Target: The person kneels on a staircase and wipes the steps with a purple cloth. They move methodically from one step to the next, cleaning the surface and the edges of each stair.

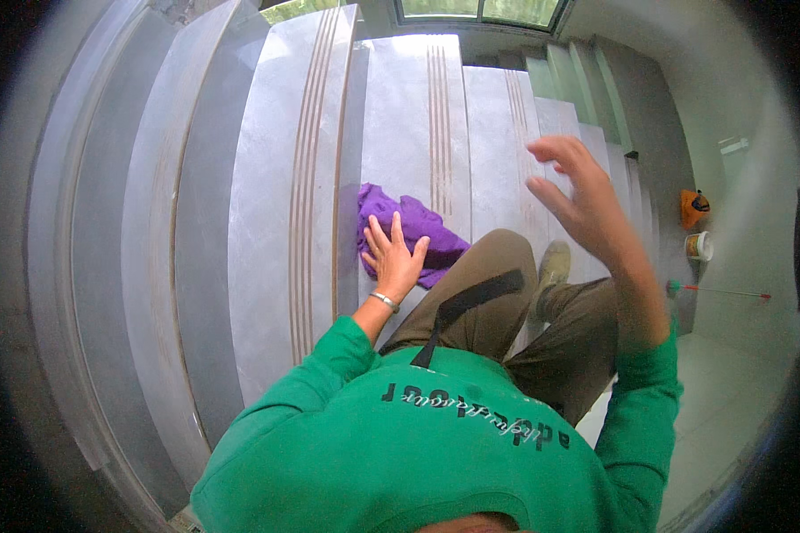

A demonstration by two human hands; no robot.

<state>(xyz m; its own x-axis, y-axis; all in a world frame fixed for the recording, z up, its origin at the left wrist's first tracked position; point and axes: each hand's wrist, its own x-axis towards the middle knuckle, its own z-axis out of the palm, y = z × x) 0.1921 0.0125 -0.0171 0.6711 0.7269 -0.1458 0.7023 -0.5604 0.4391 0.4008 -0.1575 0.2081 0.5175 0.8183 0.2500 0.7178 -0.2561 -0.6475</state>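
Note:
A crumpled purple cloth point(417, 230) lies on a grey stair tread point(400, 100) in front of me. My left hand point(392, 260), a metal band at its wrist, rests on the cloth with its fingers spread and does not grip it. Off to the right, my right hand point(577, 190) is raised over the neighbouring steps. Its thumb and fingers are apart and hold nothing; it is slightly blurred. Brown grooved strips run along the treads near their edges. The cloth reaches my bent knee, which hides part of the tread.
Further stair treads point(277, 153) rise on the left and descend on the right. At far right stand a white bucket point(699, 246), an orange item point(695, 208) and a thin red-and-white stick point(727, 291) with a green end. A window point(480, 9) is at the top.

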